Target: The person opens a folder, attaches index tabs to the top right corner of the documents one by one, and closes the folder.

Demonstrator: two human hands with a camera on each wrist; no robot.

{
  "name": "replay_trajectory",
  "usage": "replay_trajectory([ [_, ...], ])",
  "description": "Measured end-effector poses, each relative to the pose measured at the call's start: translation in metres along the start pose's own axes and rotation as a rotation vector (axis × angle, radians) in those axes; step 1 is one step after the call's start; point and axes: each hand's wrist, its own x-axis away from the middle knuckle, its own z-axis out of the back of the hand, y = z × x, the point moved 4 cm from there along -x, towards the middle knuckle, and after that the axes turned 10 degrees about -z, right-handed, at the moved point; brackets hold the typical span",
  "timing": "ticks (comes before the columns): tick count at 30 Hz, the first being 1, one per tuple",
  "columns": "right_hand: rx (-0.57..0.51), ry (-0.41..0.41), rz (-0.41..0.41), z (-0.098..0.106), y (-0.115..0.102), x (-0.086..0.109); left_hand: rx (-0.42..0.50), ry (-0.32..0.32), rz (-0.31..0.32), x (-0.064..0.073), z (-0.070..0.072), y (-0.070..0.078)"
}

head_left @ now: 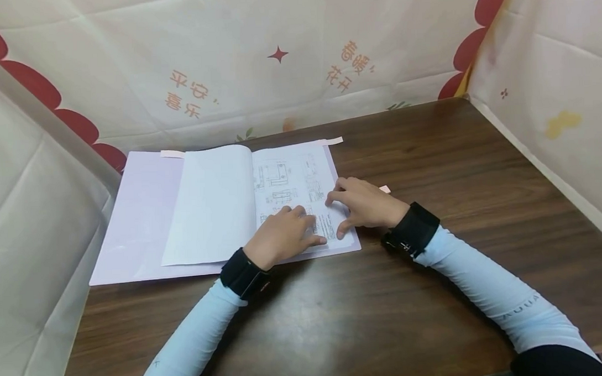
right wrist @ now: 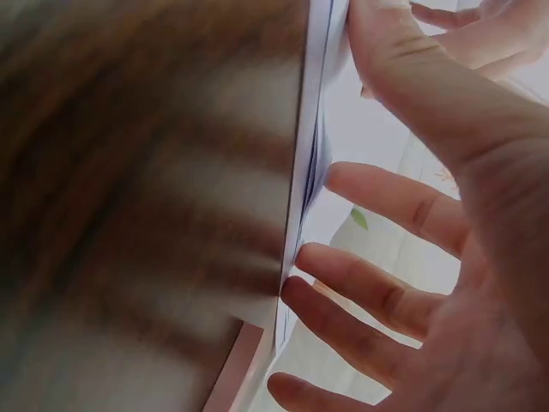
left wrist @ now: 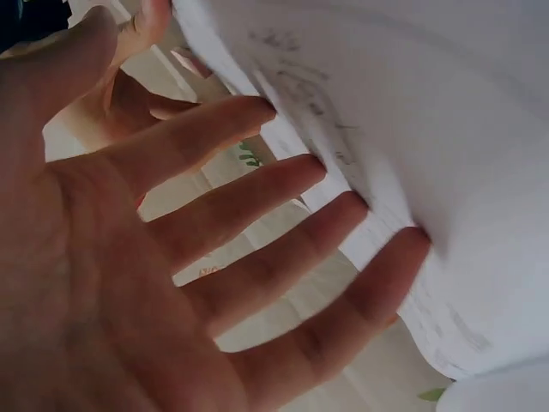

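A lilac folder (head_left: 137, 216) lies spread on the table, with a stack of white sheets in it. On its left side a blank page (head_left: 212, 202) is turned over; on the right is a sheet with technical drawings (head_left: 292, 160). My left hand (head_left: 282, 233) rests its fingertips on the lower part of that sheet, fingers spread and nearly straight in the left wrist view. At the sheet's right edge is my right hand (head_left: 366, 205). The right wrist view has its fingertips against the layered page edges (right wrist: 316, 163), its thumb (right wrist: 403, 60) near the lower corner.
A dark wood table (head_left: 435, 316) extends to the right and front. Pale printed cloth (head_left: 258, 90) hangs behind it and at both sides. Pink-white strips stick out by the folder, at the top left (head_left: 172, 154), the top right (head_left: 335, 141) and beyond the right hand (head_left: 385, 189).
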Motion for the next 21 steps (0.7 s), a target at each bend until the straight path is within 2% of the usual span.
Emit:
replay_trajectory([
  [5,0.063,0.023,0.027,0.0,-0.006,0.003,-0.001,0.061,-0.032,0.016,-0.005,-0.001],
  [9,0.111,0.045,0.033,-0.001,-0.009,0.003,0.011,0.106,-0.066,0.022,-0.005,-0.005],
  [11,0.123,0.044,0.01,0.001,-0.009,0.002,0.016,0.125,-0.082,0.022,-0.004,-0.007],
  [15,0.16,0.092,-0.052,0.019,-0.01,0.009,0.032,0.147,-0.097,0.023,-0.003,-0.011],
  [18,0.205,0.138,-0.07,0.036,-0.01,0.018,0.059,0.18,-0.094,0.024,-0.003,-0.015],
  [21,0.197,0.096,-0.043,0.034,-0.01,0.018,0.065,0.224,-0.071,0.027,-0.002,-0.019],
])
